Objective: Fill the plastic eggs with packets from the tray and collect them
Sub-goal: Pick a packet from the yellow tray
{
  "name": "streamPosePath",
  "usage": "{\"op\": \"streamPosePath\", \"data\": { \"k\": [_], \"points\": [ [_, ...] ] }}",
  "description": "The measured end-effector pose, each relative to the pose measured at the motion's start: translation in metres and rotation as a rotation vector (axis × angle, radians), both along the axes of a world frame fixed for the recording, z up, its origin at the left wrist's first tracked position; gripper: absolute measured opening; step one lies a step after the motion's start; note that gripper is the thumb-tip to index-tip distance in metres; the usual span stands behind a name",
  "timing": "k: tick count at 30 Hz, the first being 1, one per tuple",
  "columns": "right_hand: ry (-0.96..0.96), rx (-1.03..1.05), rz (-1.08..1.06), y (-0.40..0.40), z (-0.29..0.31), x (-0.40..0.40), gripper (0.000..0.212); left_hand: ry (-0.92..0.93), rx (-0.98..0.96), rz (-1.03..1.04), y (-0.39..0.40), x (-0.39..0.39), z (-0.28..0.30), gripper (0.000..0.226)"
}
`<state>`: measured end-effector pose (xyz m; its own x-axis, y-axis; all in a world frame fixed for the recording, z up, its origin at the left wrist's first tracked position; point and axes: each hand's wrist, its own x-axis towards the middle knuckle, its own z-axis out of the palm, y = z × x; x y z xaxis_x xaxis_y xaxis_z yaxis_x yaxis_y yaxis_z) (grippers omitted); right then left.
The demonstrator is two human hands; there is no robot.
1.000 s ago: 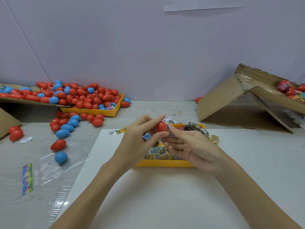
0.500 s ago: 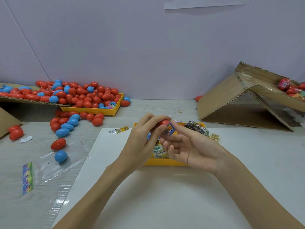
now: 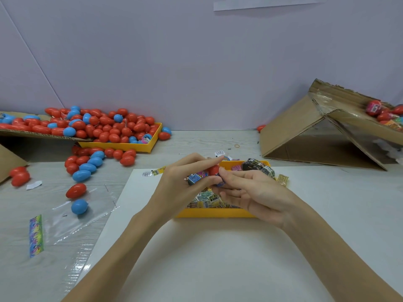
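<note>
Two hands are working over the near yellow tray [image 3: 216, 213] of packets [image 3: 207, 200] at the white sheet's far edge: the left hand [image 3: 181, 188] is pinching a red egg [image 3: 213, 170] with a packet [image 3: 194, 178] tucked under its fingers, while the right hand [image 3: 250, 192], fingers loosely curled, is pressing fingertips to the egg. Farther off, loose eggs are lying toward the table's far left corner around a second tray [image 3: 122, 146], and filled ones are sitting in the cardboard box [image 3: 305, 136] at far right. The packet is likely to snag the seam, leaving the egg unclosed, or slip free.
</note>
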<state>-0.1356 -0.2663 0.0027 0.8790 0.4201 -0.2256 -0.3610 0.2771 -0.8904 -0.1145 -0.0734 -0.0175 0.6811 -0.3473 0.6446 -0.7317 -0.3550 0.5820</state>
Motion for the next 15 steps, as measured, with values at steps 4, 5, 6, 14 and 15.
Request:
{"op": "streamPosePath", "data": {
  "k": [4, 5, 6, 14, 15],
  "points": [
    [-0.038, 0.005, 0.047, 0.002, 0.004, -0.002, 0.034, 0.149, -0.181, -0.017, 0.002, -0.003, 0.003, 0.04],
    [-0.045, 0.007, 0.057, 0.002, 0.004, -0.002, 0.038, 0.174, -0.204, -0.023, 0.001, -0.003, 0.002, 0.037],
    [-0.044, 0.012, 0.06, 0.002, 0.004, -0.002, 0.041, 0.192, -0.22, -0.025, 0.0, -0.004, 0.002, 0.034],
    [0.031, 0.096, 0.019, 0.003, 0.006, -0.001, 0.053, 0.319, -0.326, -0.009, -0.009, -0.006, 0.0, 0.026],
    [0.041, 0.098, 0.01, 0.002, 0.005, 0.0, 0.055, 0.383, -0.36, -0.002, -0.01, -0.006, 0.001, 0.026]
  ]
}}
